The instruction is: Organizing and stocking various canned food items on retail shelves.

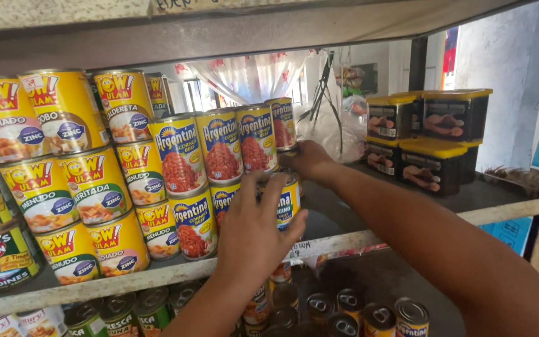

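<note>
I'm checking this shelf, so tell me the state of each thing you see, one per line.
Left hand: wrapped around a blue-and-yellow can in the lower row.
Right hand: reaching behind the top can, touching it.
Yellow cans: stacked three high, upright.
Black tubs with yellow lids: closed, stacked.
Cans below: upright, sealed.

1. A cylindrical metal can with a blue-and-yellow label stands upright in the bottom row at the shelf's front edge, mostly hidden.
2. A like blue-and-yellow labelled metal can stands upright in the row stacked above, at its rear end.
</note>
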